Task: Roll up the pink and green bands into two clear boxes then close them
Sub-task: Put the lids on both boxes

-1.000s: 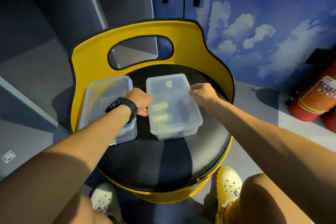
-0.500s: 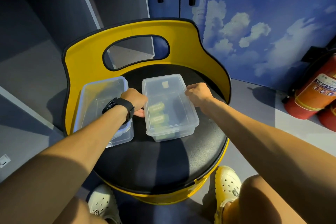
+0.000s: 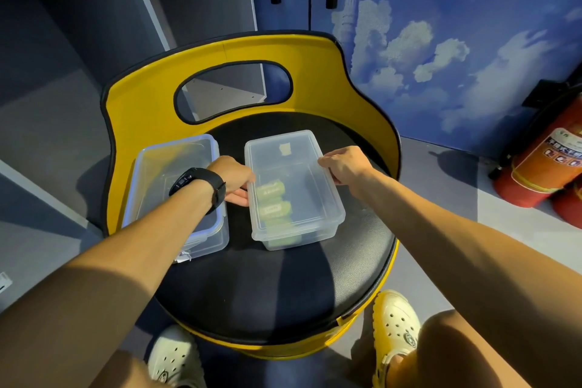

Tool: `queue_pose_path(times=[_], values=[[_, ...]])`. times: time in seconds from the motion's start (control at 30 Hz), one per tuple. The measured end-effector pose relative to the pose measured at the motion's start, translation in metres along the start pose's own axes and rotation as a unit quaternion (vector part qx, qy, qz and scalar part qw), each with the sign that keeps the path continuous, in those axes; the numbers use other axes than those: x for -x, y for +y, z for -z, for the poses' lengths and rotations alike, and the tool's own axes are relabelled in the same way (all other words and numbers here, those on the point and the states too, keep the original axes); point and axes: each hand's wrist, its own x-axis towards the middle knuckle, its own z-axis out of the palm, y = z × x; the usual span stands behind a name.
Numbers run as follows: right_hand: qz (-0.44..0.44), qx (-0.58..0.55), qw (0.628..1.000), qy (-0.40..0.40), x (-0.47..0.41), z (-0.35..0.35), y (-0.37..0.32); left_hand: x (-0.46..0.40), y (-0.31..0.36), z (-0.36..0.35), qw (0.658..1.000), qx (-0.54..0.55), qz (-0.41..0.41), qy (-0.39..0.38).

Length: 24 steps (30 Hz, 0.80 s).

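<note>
A clear lidded box (image 3: 302, 167) sits on the black seat, with rolled green bands (image 3: 272, 201) showing through its lid and wall. My left hand (image 3: 234, 178), a black watch on its wrist, grips the box's left edge. My right hand (image 3: 345, 165) grips its right edge, fingers curled over the lid rim. A second clear box (image 3: 163, 164) with a blue-trimmed lid stands to the left, partly hidden by my left forearm. No pink band shows in it from here.
Both boxes rest on a round black seat (image 3: 267, 287) with a yellow backrest (image 3: 239, 50) curving behind them. Red fire extinguishers (image 3: 544, 161) stand on the floor at right. My feet in pale clogs (image 3: 395, 327) are below the seat.
Both hands stay on the sides of the right box. The view has shifted slightly; the box and hands have hardly moved.
</note>
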Motion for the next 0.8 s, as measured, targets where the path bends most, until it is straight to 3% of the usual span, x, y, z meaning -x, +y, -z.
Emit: queue_pose_path(times=[0.3,0.63,0.8], values=[[-0.038,0.006,0.998,-0.046,-0.008,0.006,-0.013,-0.005,0.015,0.006,1.000,0.013,0.000,-0.018],[-0.058,-0.031,0.998,-0.016,-0.036,-0.003,-0.014,-0.017,0.017,0.006,0.999,0.033,-0.019,-0.013],[-0.068,-0.035,0.996,-0.056,-0.039,0.002,-0.019,-0.021,0.018,0.009,0.999,0.036,-0.013,-0.020]])
